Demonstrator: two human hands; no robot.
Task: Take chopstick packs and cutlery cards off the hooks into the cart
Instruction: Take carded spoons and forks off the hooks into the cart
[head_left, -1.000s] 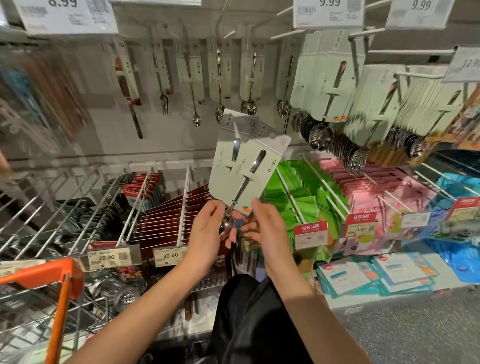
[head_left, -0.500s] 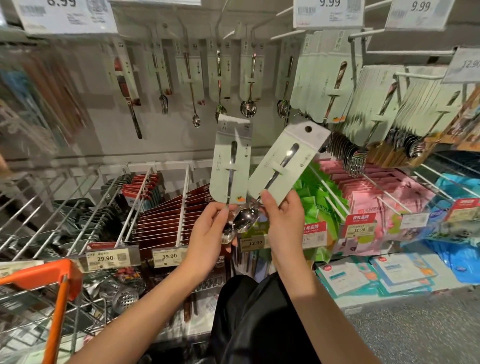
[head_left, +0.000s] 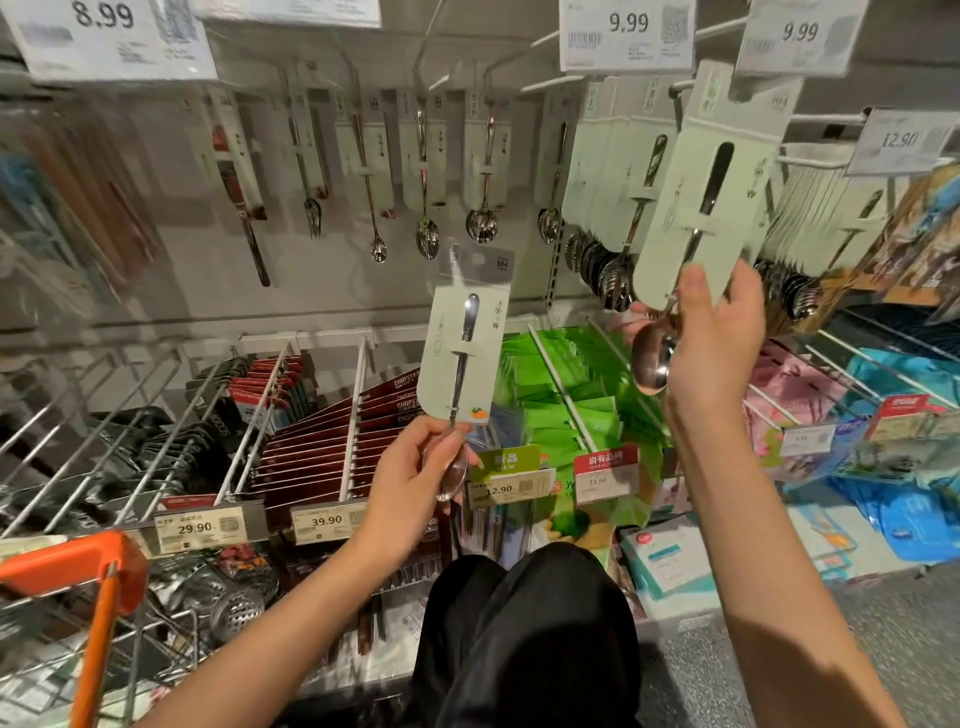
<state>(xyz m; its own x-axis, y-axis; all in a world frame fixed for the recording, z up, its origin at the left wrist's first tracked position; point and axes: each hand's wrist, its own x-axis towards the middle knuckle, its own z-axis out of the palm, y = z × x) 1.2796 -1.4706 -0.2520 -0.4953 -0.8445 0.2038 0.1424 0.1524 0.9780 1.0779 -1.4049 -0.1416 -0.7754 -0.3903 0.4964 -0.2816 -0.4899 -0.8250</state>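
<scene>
Both hands grip spoon cards: the left hand (head_left: 415, 467) pinches one card (head_left: 462, 343) upright at center, the right hand (head_left: 714, 332) holds another card (head_left: 711, 197) at 2 o'clock. Cart (head_left: 72, 566) corner sits at 8 o'clock.

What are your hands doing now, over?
Left hand holds one spoon card, low. Right hand holds another spoon card up by the hooks. Cart at lower left. Nothing in the way.

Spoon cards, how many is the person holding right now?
2. One spoon card is in the left hand, near the middle; the other spoon card is in the right hand, raised toward the hooks.
</scene>
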